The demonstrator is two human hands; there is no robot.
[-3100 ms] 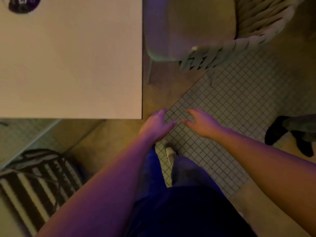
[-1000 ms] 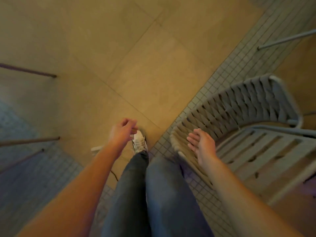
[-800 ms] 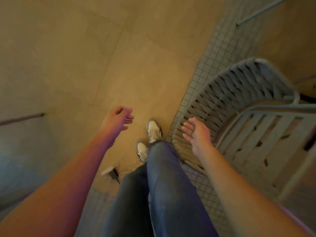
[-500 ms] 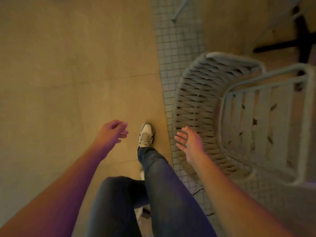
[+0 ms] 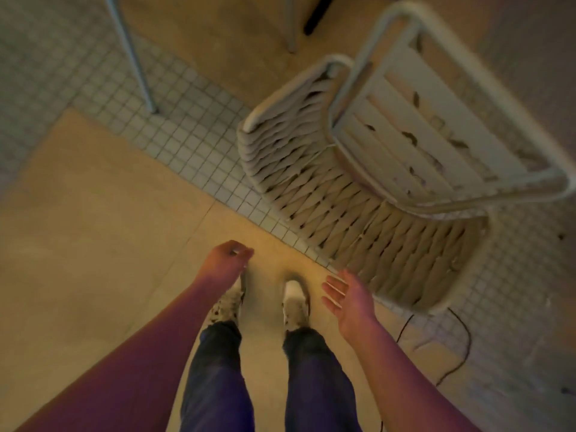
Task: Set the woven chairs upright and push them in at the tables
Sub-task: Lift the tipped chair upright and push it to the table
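The pale grey woven-back chair with the slatted seat (image 5: 367, 194) lies tipped over on the small-tile floor (image 5: 193, 141), seat underside facing up. Compared with half a second ago, both feet now stand side by side facing its backrest. The right hand (image 5: 346, 296), fingers spread, empty, hangs just short of the rim; the left hand (image 5: 226, 260) is loosely curled, empty. Lifting has not begun; metal legs (image 5: 134, 57), probably a table's, stand beyond.

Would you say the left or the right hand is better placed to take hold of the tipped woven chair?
Right, probably. The right hand is open beside the woven chair's backrest edge, not touching it. The left hand is loosely curled over the bare floor, farther away.
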